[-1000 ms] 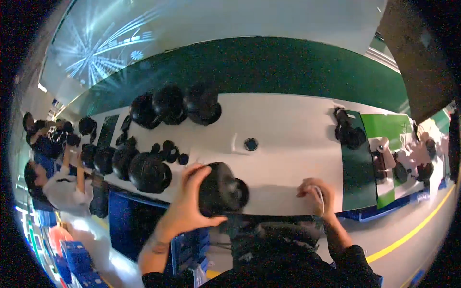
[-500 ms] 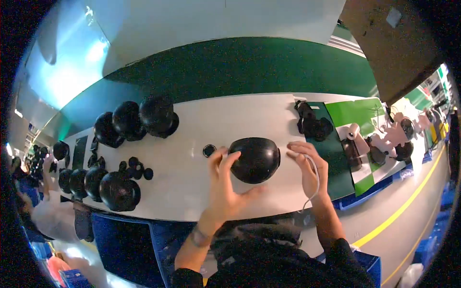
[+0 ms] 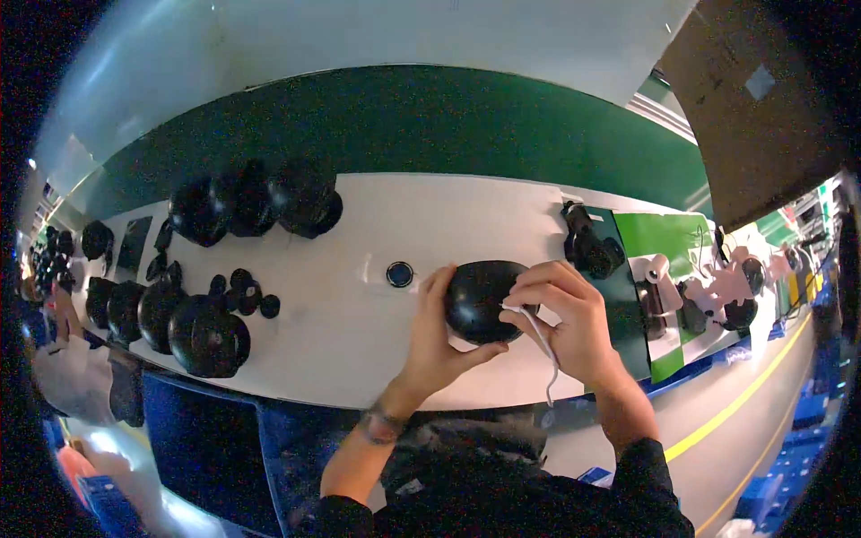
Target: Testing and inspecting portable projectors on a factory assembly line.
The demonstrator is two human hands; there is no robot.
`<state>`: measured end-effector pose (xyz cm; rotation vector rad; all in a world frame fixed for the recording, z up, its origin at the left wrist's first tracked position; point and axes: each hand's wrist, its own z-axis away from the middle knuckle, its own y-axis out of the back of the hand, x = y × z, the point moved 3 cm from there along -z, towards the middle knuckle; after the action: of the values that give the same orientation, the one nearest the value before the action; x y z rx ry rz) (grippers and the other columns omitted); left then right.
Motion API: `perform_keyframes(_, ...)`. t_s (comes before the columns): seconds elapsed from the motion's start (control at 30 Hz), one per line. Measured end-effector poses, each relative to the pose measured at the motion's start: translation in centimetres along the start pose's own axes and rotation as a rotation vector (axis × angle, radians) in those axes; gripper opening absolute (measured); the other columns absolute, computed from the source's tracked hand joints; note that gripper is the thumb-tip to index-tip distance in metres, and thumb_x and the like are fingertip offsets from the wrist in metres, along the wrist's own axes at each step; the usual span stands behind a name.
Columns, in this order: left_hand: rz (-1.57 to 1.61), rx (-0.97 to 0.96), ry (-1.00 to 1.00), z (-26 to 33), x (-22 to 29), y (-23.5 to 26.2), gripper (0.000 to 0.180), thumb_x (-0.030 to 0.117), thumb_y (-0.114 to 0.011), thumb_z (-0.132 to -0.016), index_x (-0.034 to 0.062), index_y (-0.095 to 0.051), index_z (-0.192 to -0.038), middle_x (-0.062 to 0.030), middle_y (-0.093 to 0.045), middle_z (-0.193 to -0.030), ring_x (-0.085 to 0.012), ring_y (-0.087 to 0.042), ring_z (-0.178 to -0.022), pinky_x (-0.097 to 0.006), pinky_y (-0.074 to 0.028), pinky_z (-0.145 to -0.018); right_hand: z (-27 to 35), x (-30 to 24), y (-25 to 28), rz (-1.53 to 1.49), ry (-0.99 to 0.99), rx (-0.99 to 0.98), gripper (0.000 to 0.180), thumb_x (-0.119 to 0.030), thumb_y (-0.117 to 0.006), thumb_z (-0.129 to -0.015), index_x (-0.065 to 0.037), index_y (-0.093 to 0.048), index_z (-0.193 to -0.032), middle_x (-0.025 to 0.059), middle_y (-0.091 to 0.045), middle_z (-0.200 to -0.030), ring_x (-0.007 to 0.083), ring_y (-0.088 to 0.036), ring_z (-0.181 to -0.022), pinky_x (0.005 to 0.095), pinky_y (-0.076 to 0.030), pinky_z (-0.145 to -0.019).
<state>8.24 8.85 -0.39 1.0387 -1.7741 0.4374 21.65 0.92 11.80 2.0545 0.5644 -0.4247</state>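
Observation:
A glossy black rounded shell (image 3: 473, 300) rests on the white worktop in front of me. My left hand (image 3: 438, 345) wraps round its left and near side, the thumb along the near edge. At the shell's right side my right hand (image 3: 574, 327) is closed, pinching a thin white cord (image 3: 548, 359) between thumb and fingertips. One end of the cord meets the shell's right side, where my fingers hide the contact; the other hangs toward the table's near edge. A small round black cap (image 3: 400, 274) lies just left of the shell.
Several black round shells (image 3: 208, 336) stand in two groups at the left, with small black caps (image 3: 240, 291) between. Black parts (image 3: 592, 247) lie on a dark green mat (image 3: 628, 309) at right. White-and-black pieces (image 3: 717, 291) sit farther right. Another person's arm (image 3: 67, 318) shows far left.
My right hand has come left onto the shell's right side with the cord. My left hand has closed round the shell, which has shifted slightly right in view.

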Motion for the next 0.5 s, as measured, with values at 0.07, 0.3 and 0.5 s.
perform_keyframes(0.07, -0.034, 0.015, -0.020, -0.1, 0.1, 0.2, 0.110, 0.033, -0.090, -0.056, -0.0024, -0.027, -0.138, -0.0217, -0.036, -0.132, -0.0374, -0.038, -0.124, -0.045, -0.033, -0.105, -0.5, -0.3, 0.1, 0.009, -0.008, -0.036, 0.025, -0.001, -0.080, -0.063, -0.005, -0.066, -0.083, 0.0079, -0.064, -0.088, 0.0246, -0.062, -0.080, 0.0336, -0.050, -0.071)
perform_keyframes(0.3, -0.030, 0.015, -0.008, -0.4, 0.4, 0.7, 0.109, 0.036, -0.089, -0.059, -0.0015, -0.025, -0.140, -0.0239, -0.035, -0.132, -0.0395, -0.039, -0.122, -0.044, -0.038, -0.102, -2.3, -2.3, -0.4, 0.214, -0.039, -0.155, 0.021, -0.004, -0.079, -0.065, -0.003, -0.065, -0.080, 0.0093, -0.060, -0.083, 0.0281, -0.059, -0.078, 0.0364, -0.049, -0.068)
perform_keyframes(0.5, -0.088, -0.035, -0.051, -0.2, 0.1, 0.5, 0.109, 0.033, -0.088, -0.062, -0.0018, -0.022, -0.141, -0.0244, -0.034, -0.133, -0.0396, -0.040, -0.121, -0.044, -0.038, -0.102, -1.8, -1.5, -0.5, 0.190, -0.007, -0.141, 0.019, -0.003, -0.077, -0.066, -0.005, -0.064, -0.080, 0.0090, -0.060, -0.082, 0.0295, -0.058, -0.081, 0.0368, -0.047, -0.070)
